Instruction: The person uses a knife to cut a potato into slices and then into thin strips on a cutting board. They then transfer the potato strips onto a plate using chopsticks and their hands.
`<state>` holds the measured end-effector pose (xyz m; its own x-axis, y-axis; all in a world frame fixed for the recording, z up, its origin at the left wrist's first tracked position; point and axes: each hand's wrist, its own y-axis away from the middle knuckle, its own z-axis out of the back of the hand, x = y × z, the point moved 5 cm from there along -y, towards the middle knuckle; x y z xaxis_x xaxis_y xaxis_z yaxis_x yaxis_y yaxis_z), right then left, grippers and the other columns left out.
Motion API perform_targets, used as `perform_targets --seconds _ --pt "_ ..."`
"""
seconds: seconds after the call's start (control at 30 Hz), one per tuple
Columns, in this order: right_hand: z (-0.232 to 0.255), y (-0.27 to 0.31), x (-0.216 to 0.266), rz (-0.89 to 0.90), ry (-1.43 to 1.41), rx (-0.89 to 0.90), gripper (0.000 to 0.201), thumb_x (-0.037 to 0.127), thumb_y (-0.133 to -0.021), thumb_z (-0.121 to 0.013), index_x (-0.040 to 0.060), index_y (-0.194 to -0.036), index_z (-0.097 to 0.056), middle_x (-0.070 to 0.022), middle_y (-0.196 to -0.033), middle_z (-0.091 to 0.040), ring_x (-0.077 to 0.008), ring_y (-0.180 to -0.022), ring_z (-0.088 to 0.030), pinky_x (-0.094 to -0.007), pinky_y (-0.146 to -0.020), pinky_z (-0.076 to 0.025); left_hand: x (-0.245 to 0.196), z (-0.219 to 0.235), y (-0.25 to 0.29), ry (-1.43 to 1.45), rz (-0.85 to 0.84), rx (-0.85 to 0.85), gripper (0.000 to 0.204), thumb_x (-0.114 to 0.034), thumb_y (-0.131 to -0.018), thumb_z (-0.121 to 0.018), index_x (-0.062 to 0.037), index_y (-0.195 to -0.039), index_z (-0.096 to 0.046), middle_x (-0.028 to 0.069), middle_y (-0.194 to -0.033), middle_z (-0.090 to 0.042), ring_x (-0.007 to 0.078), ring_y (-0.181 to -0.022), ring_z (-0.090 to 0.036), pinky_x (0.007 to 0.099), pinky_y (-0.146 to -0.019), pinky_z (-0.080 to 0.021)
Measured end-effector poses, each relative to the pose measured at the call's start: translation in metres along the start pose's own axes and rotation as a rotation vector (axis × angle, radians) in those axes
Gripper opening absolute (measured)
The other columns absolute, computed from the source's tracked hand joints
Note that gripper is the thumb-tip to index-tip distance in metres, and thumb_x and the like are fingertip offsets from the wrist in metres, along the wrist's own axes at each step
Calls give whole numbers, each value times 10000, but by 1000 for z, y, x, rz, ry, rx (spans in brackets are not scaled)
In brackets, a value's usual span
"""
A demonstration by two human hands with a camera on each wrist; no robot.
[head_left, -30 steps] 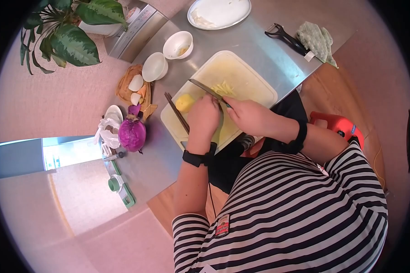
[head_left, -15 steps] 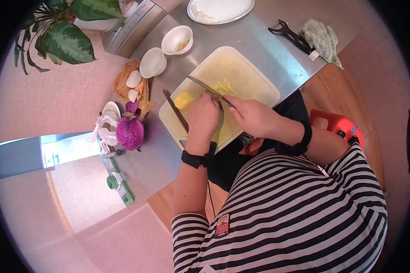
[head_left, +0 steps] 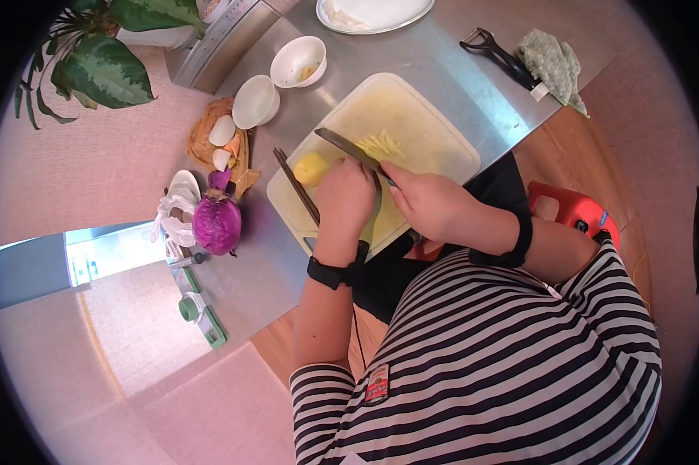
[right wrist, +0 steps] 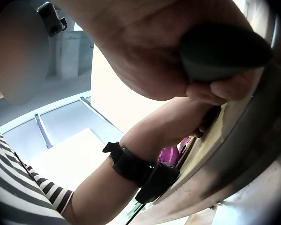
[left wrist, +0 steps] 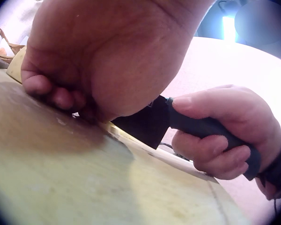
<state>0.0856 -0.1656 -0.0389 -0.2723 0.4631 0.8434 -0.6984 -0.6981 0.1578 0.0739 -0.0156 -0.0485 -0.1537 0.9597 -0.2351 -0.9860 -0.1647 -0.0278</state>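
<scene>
On the pale cutting board (head_left: 434,132), the right hand (head_left: 436,203) grips the dark handle of a knife (head_left: 341,143). Its blade lies across the board beside a small heap of thin yellow strips (head_left: 380,144). The left hand (head_left: 346,194) is against the blade, fingertips curled down at the board. In the left wrist view, a pale yellow piece (left wrist: 105,125) shows at those fingers (left wrist: 63,98), mostly hidden under the hand. A larger yellow chunk (head_left: 310,168) sits left of the left hand. The right wrist view shows the handle end (right wrist: 222,51) in the right palm.
Dark chopsticks (head_left: 296,186) lie on the board's left side. Around it are two white bowls (head_left: 256,102), a purple cabbage (head_left: 217,226), an oval plate (head_left: 380,17), a black peeler (head_left: 497,56), a green cloth (head_left: 549,66) and a green-edged slicer (head_left: 214,335).
The head view has shifted slightly, so the table objects stand a little further left and up. Both hands stay close together at the knife, with little visible movement.
</scene>
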Motion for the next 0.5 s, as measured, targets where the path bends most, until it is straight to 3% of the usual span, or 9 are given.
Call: perform_targets --seconds 0.07,0.13,0.17,0.23,0.27,0.33,0.43,0.5 --pt "-2 0 0 -1 8 11 432 203 -997 -446 15 -1386 -437 -287 -859 -644 -461 -807 -634 -522 -728 -504 -2 1 0 -1 -5 5 230 -191 -928 -514 4 -903 -633 222 -832 -654 409 -787 -646 498 -693 -516" --pt "-2 -1 0 22 2 -40 281 172 -980 -472 2 -1204 -479 -267 -797 -641 -464 -755 -633 -541 -673 -491 -2 1 0 -12 23 17 229 -186 -925 -514 6 -901 -636 222 -837 -654 410 -789 -646 499 -694 -517" --pt "-3 -1 -1 19 3 -36 281 172 -980 -472 2 -1204 -479 -267 -797 -641 -464 -755 -633 -541 -673 -491 -3 2 -1 -9 26 20 229 -186 -925 -514 6 -901 -636 222 -837 -654 410 -789 -646 499 -694 -517" --pt "-3 -2 -1 54 -4 -47 276 174 -978 -475 -7 -1187 -480 -265 -786 -637 -466 -739 -626 -544 -665 -483 -1 0 -2 7 109 130 273 -216 -948 -472 8 -1004 -618 226 -966 -650 424 -903 -622 501 -785 -496" --pt "-2 -4 0 54 -4 -44 276 174 -978 -475 -7 -1187 -480 -265 -786 -637 -466 -739 -626 -544 -665 -483 0 -1 -1 7 112 132 273 -216 -948 -472 8 -1004 -618 226 -966 -650 424 -903 -622 501 -785 -496" --pt "0 -9 -1 -3 20 7 428 200 -1001 -438 -14 -1372 -445 -291 -876 -648 -463 -802 -635 -525 -724 -505 -1 -1 -1 2 73 94 264 -218 -953 -470 0 -1005 -609 228 -958 -649 428 -895 -621 504 -782 -493" --pt "-3 -18 -4 20 52 -10 419 208 -1000 -440 -24 -1347 -481 -296 -917 -650 -467 -845 -632 -526 -764 -503 -1 0 0 27 2 -17 243 -220 -952 -499 -13 -962 -625 226 -851 -654 419 -796 -643 514 -703 -510" --pt "-5 -32 -11 33 25 -24 421 211 -999 -441 -29 -1341 -495 -298 -966 -650 -459 -898 -631 -506 -806 -502 0 -3 -1 8 -9 -6 250 -232 -962 -493 -15 -956 -618 224 -848 -655 419 -798 -642 517 -705 -507"
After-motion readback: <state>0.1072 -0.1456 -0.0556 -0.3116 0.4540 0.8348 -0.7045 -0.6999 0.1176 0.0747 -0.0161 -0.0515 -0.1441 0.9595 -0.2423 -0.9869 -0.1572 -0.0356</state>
